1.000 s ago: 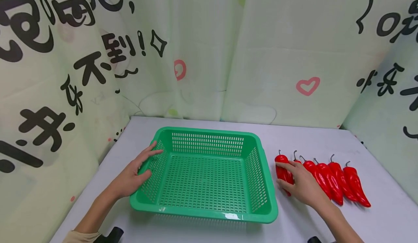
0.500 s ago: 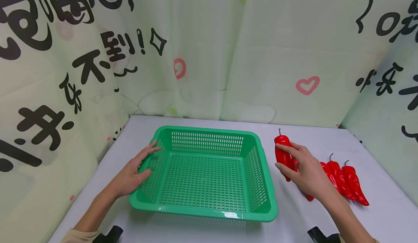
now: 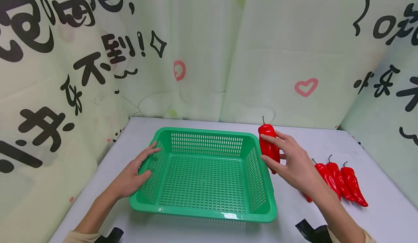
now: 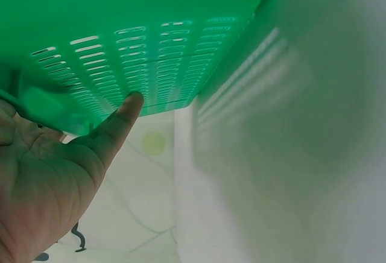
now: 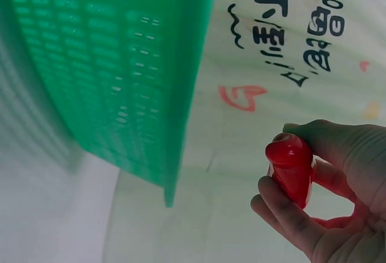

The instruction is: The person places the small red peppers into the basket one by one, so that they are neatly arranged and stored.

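Observation:
A green plastic basket [image 3: 183, 213] with slotted walls stands on the white table. My left hand [image 3: 132, 175] grips its left rim; in the left wrist view one digit [image 4: 123, 115] lies along the slotted outer wall. Beside the right rim, my right hand [image 3: 295, 163] pinches a red pepper [image 3: 268, 145] between thumb and fingers, its stem pointing up. In the right wrist view the pepper's tapered end [image 5: 289, 160] shows between the fingertips, apart from the basket wall [image 5: 102, 82]. Nothing lies inside the basket.
Several more red peppers [image 3: 339, 181] lie in a row on the table's right side, stems toward the back; one is mostly hidden behind my right hand and forearm. A pale curtain [image 3: 209, 54] with black lettering encloses the table [image 3: 228, 234] at the back and sides.
My right hand has lifted the leftmost red pepper from the row and carried it up and left to the basket's right rim. The left hand and basket stay in place.

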Tool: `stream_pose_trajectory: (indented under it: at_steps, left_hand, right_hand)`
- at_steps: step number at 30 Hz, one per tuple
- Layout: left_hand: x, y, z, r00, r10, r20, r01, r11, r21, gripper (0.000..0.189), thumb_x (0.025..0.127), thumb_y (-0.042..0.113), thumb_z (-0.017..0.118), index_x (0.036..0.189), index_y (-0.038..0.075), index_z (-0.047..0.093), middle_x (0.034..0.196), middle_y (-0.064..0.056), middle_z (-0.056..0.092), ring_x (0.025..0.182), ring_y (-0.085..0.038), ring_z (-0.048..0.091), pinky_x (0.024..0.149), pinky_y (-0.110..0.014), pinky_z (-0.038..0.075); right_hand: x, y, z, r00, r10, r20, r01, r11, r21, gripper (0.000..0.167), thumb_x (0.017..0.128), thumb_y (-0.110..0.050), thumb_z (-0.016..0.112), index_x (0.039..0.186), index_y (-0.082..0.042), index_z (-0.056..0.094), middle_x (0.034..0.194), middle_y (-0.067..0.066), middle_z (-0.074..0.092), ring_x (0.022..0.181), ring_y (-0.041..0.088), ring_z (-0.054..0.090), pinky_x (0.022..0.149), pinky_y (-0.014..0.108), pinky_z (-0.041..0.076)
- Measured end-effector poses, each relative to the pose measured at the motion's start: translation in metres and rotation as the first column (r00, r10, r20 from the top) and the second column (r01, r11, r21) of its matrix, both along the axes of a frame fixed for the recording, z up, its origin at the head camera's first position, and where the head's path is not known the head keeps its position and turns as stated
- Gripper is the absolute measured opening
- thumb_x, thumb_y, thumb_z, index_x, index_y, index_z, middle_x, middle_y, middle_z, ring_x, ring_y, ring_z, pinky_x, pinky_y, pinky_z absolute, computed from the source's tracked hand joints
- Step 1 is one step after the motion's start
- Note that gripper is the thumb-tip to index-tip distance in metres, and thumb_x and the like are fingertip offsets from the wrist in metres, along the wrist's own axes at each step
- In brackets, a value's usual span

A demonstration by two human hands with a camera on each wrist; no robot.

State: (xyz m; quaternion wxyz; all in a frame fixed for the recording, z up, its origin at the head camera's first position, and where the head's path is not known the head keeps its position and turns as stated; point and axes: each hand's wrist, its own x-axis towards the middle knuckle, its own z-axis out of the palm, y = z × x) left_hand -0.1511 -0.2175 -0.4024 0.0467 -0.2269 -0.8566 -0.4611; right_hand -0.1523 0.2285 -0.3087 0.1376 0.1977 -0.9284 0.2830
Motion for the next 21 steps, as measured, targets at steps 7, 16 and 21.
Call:
stream_pose_trajectory:
  at_steps: [7,16,21]
  left_hand:
    - [0.001,0.001,0.002,1.000,0.013,0.008,-0.013,1.000,-0.020,0.063,0.092,-0.004,0.052,0.152,0.013,0.043,0.169,-0.013,0.023,0.153,-0.043,0.021,0.112,-0.031,0.032]
    - [0.001,0.004,0.004,1.000,0.016,0.010,-0.015,0.999,-0.038,0.064,0.091,-0.005,0.052,0.151,0.013,0.043,0.169,-0.015,0.022,0.153,-0.045,0.021,0.109,-0.066,0.031]
    - [0.002,0.004,0.004,1.000,0.024,0.019,-0.023,0.999,-0.032,0.063,0.091,-0.005,0.052,0.151,0.012,0.044,0.169,-0.014,0.022,0.153,-0.045,0.021,0.108,-0.066,0.031]
  right_hand:
    - [-0.004,-0.017,0.008,0.999,0.036,-0.005,-0.036,0.999,-0.036,0.068,0.085,-0.014,0.082,0.147,-0.009,0.054,0.150,0.024,0.045,0.121,0.045,0.056,0.072,0.051,0.061]
    - [-0.014,-0.036,0.011,0.996,0.083,-0.022,-0.084,0.995,-0.054,0.066,0.086,-0.013,0.081,0.146,-0.008,0.055,0.148,0.022,0.047,0.123,0.041,0.055,0.077,0.051,0.061]
    - [-0.020,-0.048,0.011,0.994,0.110,-0.011,-0.111,0.990,-0.084,0.064,0.087,-0.013,0.081,0.145,-0.008,0.056,0.148,0.020,0.048,0.123,0.039,0.056,0.078,0.050,0.061]
